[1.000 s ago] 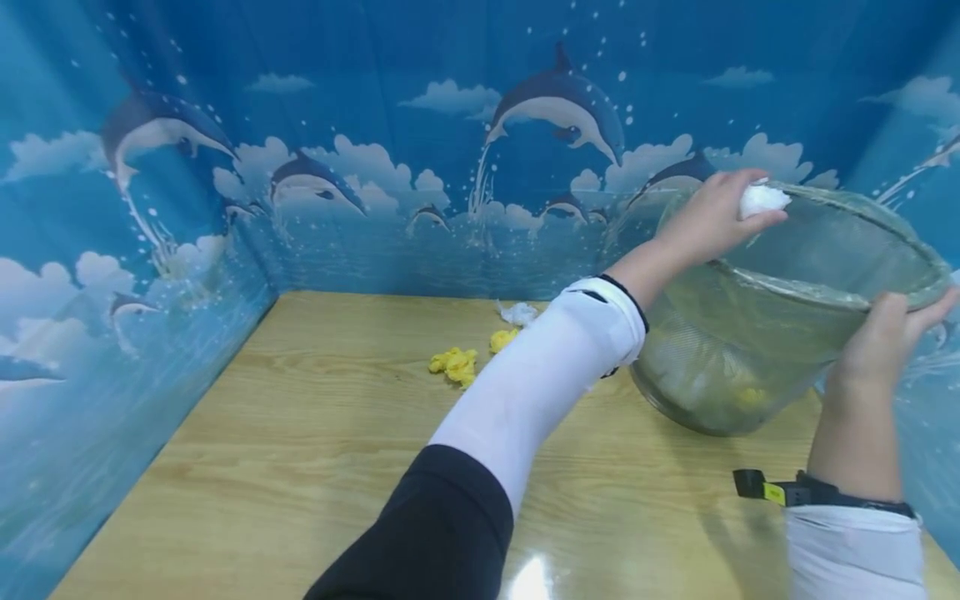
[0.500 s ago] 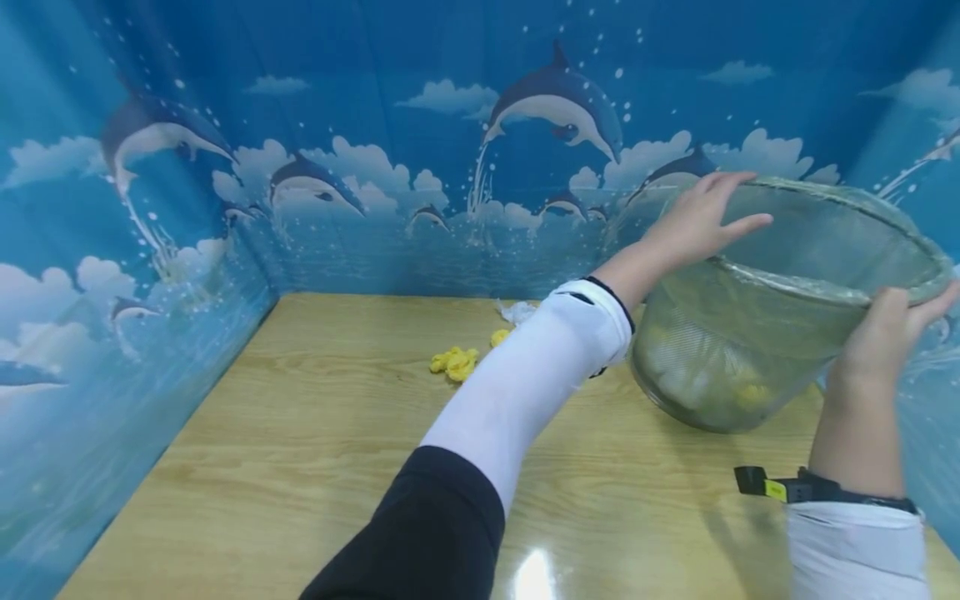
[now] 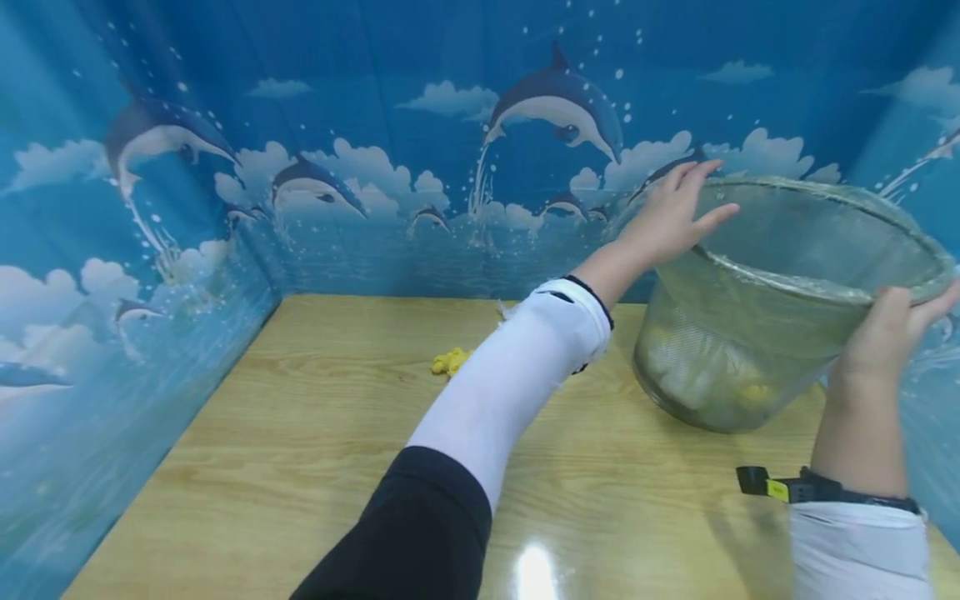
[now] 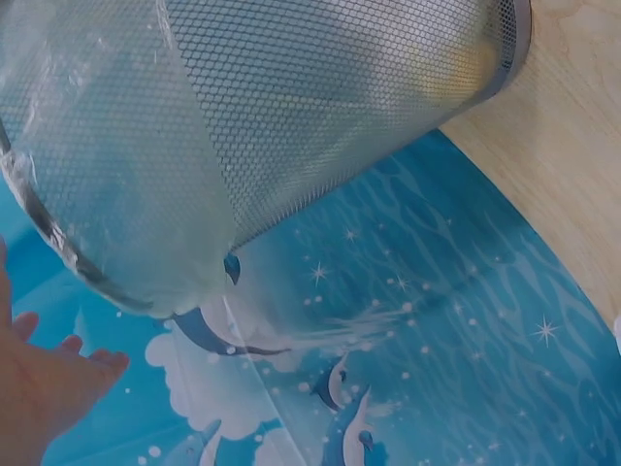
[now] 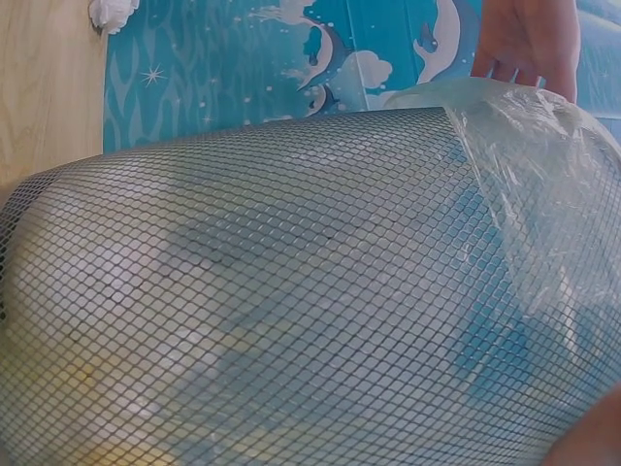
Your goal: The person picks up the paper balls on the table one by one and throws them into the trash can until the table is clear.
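A mesh wastebasket (image 3: pixel 720 333) lined with a clear plastic bag tilts over the right side of the table. Yellow and white crumpled pieces show through its mesh near the bottom. My right hand (image 3: pixel 881 342) grips the rim on the near right side, thumb at the edge. At the rim's left side is my left hand (image 3: pixel 667 215), fingers and thumb spread and holding nothing. In the left wrist view the left hand (image 4: pixel 49 383) appears beside the bag-covered rim. Only a bit of the right hand (image 5: pixel 592 432) shows in the right wrist view.
Crumpled yellow paper (image 3: pixel 450 362) lies on the wooden table (image 3: pixel 337 433), partly behind my left sleeve. A white crumpled piece (image 5: pixel 114 14) rests near the table's edge in the right wrist view. A blue dolphin-print curtain (image 3: pixel 375 100) surrounds the table's back and sides.
A white crumpled piece was in my left hand and has been let go. The left hand then moved left, away from over the opening. My right hand stays on the rim.
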`<action>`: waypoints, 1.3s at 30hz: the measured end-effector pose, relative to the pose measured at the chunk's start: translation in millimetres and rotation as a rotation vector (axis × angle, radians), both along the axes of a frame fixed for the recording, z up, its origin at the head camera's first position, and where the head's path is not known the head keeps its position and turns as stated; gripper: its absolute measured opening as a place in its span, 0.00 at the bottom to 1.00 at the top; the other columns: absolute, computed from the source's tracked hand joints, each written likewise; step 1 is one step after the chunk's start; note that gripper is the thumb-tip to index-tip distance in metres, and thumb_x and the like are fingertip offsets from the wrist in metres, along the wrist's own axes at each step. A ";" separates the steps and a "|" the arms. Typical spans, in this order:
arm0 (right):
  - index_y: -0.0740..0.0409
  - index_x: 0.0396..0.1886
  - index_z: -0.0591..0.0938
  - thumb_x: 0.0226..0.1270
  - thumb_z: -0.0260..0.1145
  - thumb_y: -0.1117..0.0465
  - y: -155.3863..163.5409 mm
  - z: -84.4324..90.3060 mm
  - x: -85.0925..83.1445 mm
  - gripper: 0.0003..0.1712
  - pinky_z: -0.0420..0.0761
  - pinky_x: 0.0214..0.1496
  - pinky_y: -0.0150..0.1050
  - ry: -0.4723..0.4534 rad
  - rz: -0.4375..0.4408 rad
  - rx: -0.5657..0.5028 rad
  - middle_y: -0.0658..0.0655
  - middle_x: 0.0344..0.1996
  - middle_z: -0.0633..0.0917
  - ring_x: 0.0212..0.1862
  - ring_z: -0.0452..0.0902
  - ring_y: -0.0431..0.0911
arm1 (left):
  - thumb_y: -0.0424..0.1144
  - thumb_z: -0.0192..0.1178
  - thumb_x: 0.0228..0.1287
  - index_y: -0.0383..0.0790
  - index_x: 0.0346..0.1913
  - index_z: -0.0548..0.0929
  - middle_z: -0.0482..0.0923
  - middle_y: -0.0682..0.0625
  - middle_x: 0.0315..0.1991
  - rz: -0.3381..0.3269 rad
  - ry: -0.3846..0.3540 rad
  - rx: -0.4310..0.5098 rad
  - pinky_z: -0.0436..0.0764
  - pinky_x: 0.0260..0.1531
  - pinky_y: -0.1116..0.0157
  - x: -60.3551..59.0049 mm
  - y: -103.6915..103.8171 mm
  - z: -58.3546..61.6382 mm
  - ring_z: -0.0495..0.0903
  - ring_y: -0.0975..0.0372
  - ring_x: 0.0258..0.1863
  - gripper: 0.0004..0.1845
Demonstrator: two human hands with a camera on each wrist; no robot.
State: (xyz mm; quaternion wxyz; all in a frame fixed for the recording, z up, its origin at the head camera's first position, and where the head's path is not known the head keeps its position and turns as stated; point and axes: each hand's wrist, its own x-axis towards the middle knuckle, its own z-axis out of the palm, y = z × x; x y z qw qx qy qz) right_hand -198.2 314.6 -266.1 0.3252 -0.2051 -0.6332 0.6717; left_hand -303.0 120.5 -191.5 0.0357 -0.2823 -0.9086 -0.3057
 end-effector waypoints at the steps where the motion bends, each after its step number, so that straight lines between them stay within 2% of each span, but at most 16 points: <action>1: 0.35 0.76 0.28 0.74 0.34 0.57 0.1 -0.2 0.0 0.39 0.27 0.70 0.23 0.001 -0.001 0.000 0.36 0.75 0.30 0.72 0.21 0.28 | 0.61 0.45 0.71 0.64 0.77 0.40 0.37 0.63 0.77 0.002 0.004 -0.002 0.50 0.74 0.69 -0.5 -2.2 0.0 0.39 0.72 0.76 0.38; 6: 0.36 0.76 0.28 0.74 0.34 0.57 -1.0 0.9 1.2 0.39 0.27 0.70 0.23 0.005 0.001 0.000 0.36 0.75 0.30 0.72 0.21 0.28 | 0.63 0.43 0.71 0.65 0.76 0.34 0.33 0.60 0.78 0.027 0.016 0.000 0.49 0.75 0.64 -5.5 -19.4 0.3 0.36 0.67 0.77 0.40; 9: 0.37 0.77 0.28 0.74 0.34 0.57 -1.0 2.6 0.9 0.39 0.27 0.70 0.23 0.027 -0.005 0.011 0.37 0.75 0.31 0.72 0.21 0.29 | 0.63 0.42 0.71 0.64 0.77 0.35 0.32 0.59 0.79 0.048 0.020 0.036 0.47 0.76 0.61 -10.3 -32.5 -2.8 0.35 0.65 0.78 0.40; 13: 0.38 0.77 0.29 0.74 0.34 0.58 0.8 4.1 0.4 0.39 0.26 0.70 0.24 0.046 -0.017 0.024 0.38 0.76 0.31 0.73 0.21 0.29 | 0.63 0.42 0.71 0.65 0.77 0.36 0.31 0.59 0.79 0.085 -0.004 0.093 0.48 0.76 0.59 -16.4 -48.4 -10.9 0.34 0.64 0.78 0.39; 17: 0.36 0.77 0.29 0.73 0.34 0.58 1.7 2.9 1.2 0.39 0.26 0.70 0.24 0.021 -0.011 0.008 0.37 0.75 0.31 0.72 0.21 0.29 | 0.63 0.42 0.71 0.65 0.77 0.36 0.32 0.58 0.79 0.111 -0.028 0.118 0.50 0.75 0.56 -21.5 -61.6 -21.8 0.34 0.63 0.78 0.38; 23: 0.35 0.76 0.29 0.74 0.34 0.57 3.8 0.0 1.1 0.38 0.28 0.70 0.23 0.029 -0.011 0.008 0.36 0.75 0.32 0.72 0.22 0.28 | 0.62 0.43 0.71 0.63 0.77 0.37 0.33 0.57 0.79 0.153 -0.044 0.155 0.50 0.75 0.55 -30.5 -83.1 -46.5 0.34 0.61 0.78 0.39; 28: 0.34 0.76 0.28 0.74 0.33 0.57 4.4 -2.1 1.4 0.38 0.27 0.70 0.24 -0.014 -0.011 0.005 0.35 0.74 0.31 0.72 0.21 0.27 | 0.61 0.44 0.72 0.62 0.77 0.39 0.34 0.55 0.79 0.202 -0.080 0.168 0.52 0.74 0.51 -36.0 -103.5 -70.0 0.36 0.58 0.78 0.39; 33: 0.32 0.75 0.27 0.74 0.33 0.56 3.5 -3.0 1.9 0.39 0.27 0.70 0.24 -0.033 0.002 -0.008 0.34 0.74 0.31 0.72 0.21 0.27 | 0.60 0.45 0.72 0.59 0.78 0.40 0.35 0.51 0.79 0.234 -0.092 0.191 0.54 0.73 0.47 -34.9 -130.0 -91.9 0.38 0.55 0.78 0.39; 39: 0.33 0.76 0.27 0.74 0.34 0.54 -0.5 1.1 2.6 0.39 0.28 0.70 0.25 -0.073 -0.010 -0.006 0.34 0.74 0.31 0.72 0.21 0.27 | 0.56 0.47 0.73 0.55 0.78 0.43 0.38 0.48 0.79 0.314 -0.106 0.244 0.55 0.72 0.45 -31.0 -161.8 -118.2 0.40 0.52 0.78 0.38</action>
